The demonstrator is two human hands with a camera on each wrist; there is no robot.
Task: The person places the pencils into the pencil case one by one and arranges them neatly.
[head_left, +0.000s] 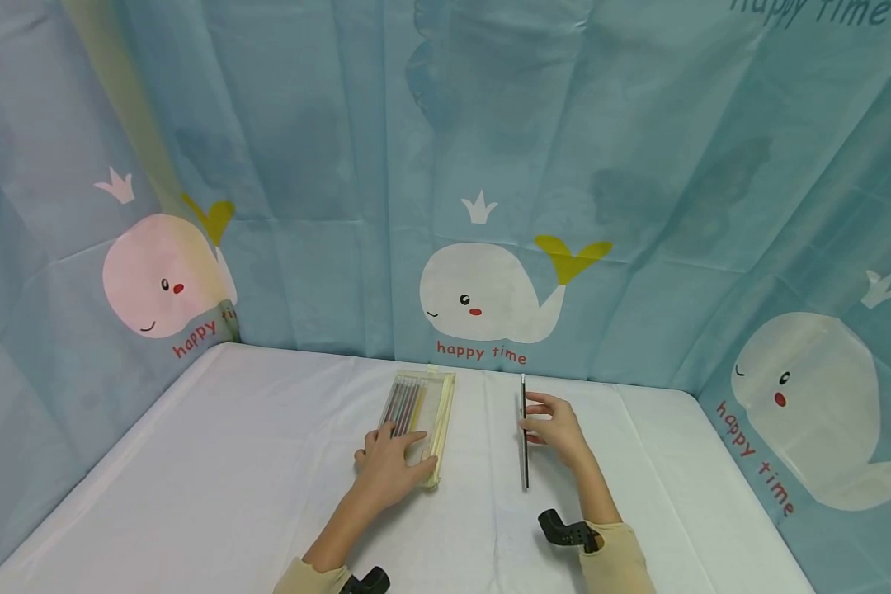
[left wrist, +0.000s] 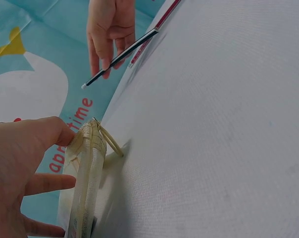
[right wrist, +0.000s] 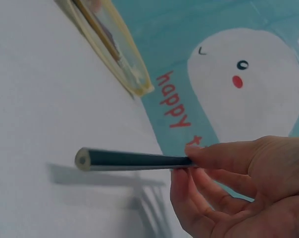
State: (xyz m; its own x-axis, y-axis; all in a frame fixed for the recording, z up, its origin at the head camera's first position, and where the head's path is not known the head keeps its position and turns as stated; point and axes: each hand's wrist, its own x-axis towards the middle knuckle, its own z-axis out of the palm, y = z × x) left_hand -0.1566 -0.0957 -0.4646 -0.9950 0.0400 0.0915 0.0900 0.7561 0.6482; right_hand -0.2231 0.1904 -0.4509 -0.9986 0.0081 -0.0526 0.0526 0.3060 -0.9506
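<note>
My right hand [head_left: 557, 426] pinches a dark pencil with pale stripes [head_left: 524, 445] between thumb and fingertips, just above the table. In the right wrist view the pencil's [right wrist: 134, 159] flat, unsharpened end faces the camera. My left hand [head_left: 392, 469] rests on a clear pouch with a pale yellow zipper edge [head_left: 445, 412], fingers spread and thumb at its right side. Several pencils [head_left: 404, 404] show inside the pouch. Seen from the left wrist, the zipper end [left wrist: 93, 130] with its pull loop stands near the thumb.
A thin red stick-like thing [left wrist: 162, 22] lies on the white-covered table [head_left: 215, 462] beyond the pencil in the left wrist view. A blue whale-print curtain [head_left: 327, 272] hangs behind the table and at both sides.
</note>
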